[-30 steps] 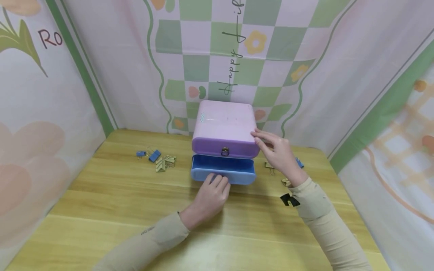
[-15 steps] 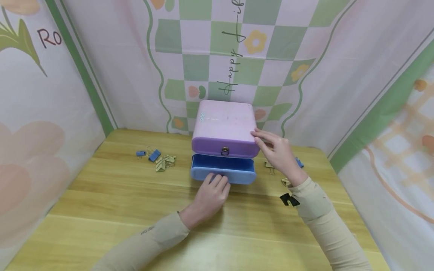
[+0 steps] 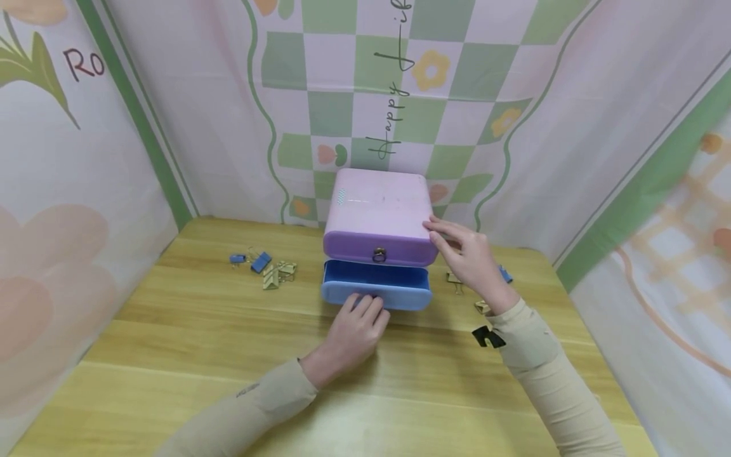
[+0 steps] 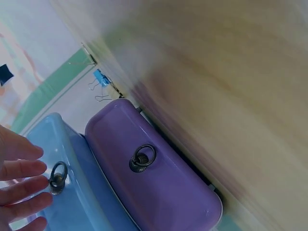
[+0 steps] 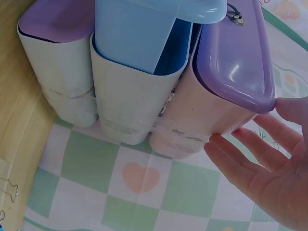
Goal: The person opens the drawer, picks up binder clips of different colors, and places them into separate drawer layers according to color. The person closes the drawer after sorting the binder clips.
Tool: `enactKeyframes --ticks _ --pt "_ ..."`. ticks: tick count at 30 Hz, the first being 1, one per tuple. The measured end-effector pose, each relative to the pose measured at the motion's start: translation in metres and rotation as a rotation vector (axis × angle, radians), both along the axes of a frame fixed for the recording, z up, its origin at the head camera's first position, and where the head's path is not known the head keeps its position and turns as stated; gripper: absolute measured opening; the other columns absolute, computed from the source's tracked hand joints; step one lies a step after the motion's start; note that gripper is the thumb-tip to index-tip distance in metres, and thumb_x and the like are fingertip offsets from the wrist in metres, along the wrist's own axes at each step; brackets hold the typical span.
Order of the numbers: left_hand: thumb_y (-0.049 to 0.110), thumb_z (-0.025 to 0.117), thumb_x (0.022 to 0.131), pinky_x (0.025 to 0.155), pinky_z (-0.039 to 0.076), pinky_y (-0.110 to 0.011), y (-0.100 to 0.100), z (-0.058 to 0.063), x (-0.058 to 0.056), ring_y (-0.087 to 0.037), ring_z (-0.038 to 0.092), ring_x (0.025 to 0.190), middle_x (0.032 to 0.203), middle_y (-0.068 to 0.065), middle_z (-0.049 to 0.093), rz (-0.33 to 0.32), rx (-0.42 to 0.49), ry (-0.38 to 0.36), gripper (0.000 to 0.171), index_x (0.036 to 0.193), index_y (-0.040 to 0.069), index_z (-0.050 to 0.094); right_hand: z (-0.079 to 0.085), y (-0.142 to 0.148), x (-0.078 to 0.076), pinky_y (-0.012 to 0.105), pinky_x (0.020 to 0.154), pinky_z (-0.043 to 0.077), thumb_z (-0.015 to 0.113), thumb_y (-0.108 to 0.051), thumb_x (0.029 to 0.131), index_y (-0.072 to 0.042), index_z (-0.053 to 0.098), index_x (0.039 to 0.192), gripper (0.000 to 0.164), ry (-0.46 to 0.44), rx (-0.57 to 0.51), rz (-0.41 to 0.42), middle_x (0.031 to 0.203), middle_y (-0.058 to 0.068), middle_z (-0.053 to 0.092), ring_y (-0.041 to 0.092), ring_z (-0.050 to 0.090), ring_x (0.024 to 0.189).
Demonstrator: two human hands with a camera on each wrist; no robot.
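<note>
A small stacked drawer cabinet (image 3: 382, 200) with a pink top stands against the patterned cloth. Its middle drawer, light blue (image 3: 405, 299), is pulled partway out. The purple top drawer (image 3: 348, 246) is closed, as is the purple bottom drawer (image 4: 159, 178) in the left wrist view. My left hand (image 3: 354, 327) has its fingertips at the blue drawer's front, right by the dark ring pull (image 4: 57, 180). With fingers extended, my right hand (image 3: 471, 257) touches the cabinet's upper right front corner. In the right wrist view its thumb (image 5: 291, 109) meets the purple drawer's edge.
Left of the cabinet on the wooden table (image 3: 228, 355) lie blue binder clips (image 3: 261, 262) and gold binder clips (image 3: 271, 278). On the right are more gold clips (image 3: 454, 278), a blue clip (image 3: 505, 274) and a black clip (image 3: 488, 337) beside the right sleeve. Cloth walls surround the table.
</note>
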State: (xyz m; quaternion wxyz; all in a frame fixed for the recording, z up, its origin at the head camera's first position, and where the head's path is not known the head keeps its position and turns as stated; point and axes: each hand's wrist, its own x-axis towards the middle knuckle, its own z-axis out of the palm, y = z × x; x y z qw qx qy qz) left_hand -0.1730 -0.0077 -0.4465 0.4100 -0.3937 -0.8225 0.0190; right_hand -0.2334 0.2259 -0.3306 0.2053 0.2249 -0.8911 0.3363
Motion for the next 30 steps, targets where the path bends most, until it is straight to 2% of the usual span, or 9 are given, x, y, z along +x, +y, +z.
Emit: enactKeyframes --ticks 8,11,15,18,22,26,30 --pt "0.008 0.032 0.091 0.082 0.053 -0.035 -0.009 0.002 0.002 -0.020 0.063 0.088 0.098 -0.006 0.067 -0.025 0.057 0.041 0.035 0.085 0.012 0.066 -0.002 0.000 -0.001 0.032 0.084 0.055 0.055 -0.025 0.097 -0.008 0.065 0.120 0.031 0.002 -0.002 0.007 0.132 0.011 0.058 0.028 0.061 0.115" --pt "0.008 0.035 0.089 0.081 0.053 -0.036 -0.017 0.008 0.004 -0.021 0.063 0.087 0.097 -0.007 0.067 -0.042 0.098 0.020 0.030 0.085 0.011 0.065 -0.003 0.000 -0.002 0.031 0.084 0.055 0.055 -0.024 0.097 -0.008 0.065 0.120 0.030 0.004 -0.007 0.008 0.132 0.011 0.059 0.028 0.061 0.114" --pt "0.014 0.041 0.093 0.082 0.054 -0.039 -0.032 0.018 0.005 -0.023 0.064 0.088 0.097 -0.010 0.067 -0.079 0.184 -0.016 0.026 0.087 0.007 0.065 -0.003 0.000 -0.003 0.031 0.084 0.055 0.055 -0.024 0.097 -0.008 0.066 0.119 0.030 0.014 -0.010 0.008 0.131 0.011 0.059 0.029 0.061 0.115" --pt "0.019 0.046 0.095 0.081 0.055 -0.040 -0.045 0.025 0.003 -0.025 0.064 0.087 0.096 -0.012 0.068 -0.090 0.269 -0.001 0.025 0.088 0.005 0.065 -0.003 0.000 -0.004 0.032 0.084 0.055 0.055 -0.024 0.097 -0.008 0.066 0.120 0.030 0.014 -0.009 0.009 0.131 0.011 0.059 0.028 0.061 0.115" --pt "0.017 0.048 0.094 0.078 0.053 -0.042 -0.064 0.031 -0.003 -0.028 0.064 0.085 0.095 -0.014 0.067 -0.068 0.371 0.034 0.022 0.088 0.003 0.064 -0.003 0.000 -0.004 0.034 0.084 0.055 0.054 -0.025 0.097 -0.008 0.065 0.120 0.030 0.008 -0.010 0.011 0.132 0.011 0.058 0.029 0.060 0.115" --pt "0.013 0.055 0.086 0.075 0.051 -0.044 -0.085 0.033 -0.011 -0.031 0.063 0.085 0.094 -0.016 0.067 -0.042 0.459 0.027 0.016 0.089 0.000 0.064 -0.003 0.001 -0.003 0.031 0.084 0.055 0.055 -0.024 0.097 -0.009 0.065 0.120 0.030 0.012 -0.009 0.008 0.132 0.010 0.058 0.028 0.061 0.114" --pt "0.010 0.059 0.081 0.074 0.050 -0.046 -0.106 0.032 -0.020 -0.033 0.061 0.084 0.093 -0.018 0.066 0.025 0.494 0.022 0.017 0.091 -0.002 0.064 -0.003 0.002 -0.003 0.032 0.084 0.055 0.055 -0.024 0.096 -0.008 0.065 0.120 0.030 0.016 -0.006 0.010 0.131 0.011 0.059 0.028 0.061 0.114"
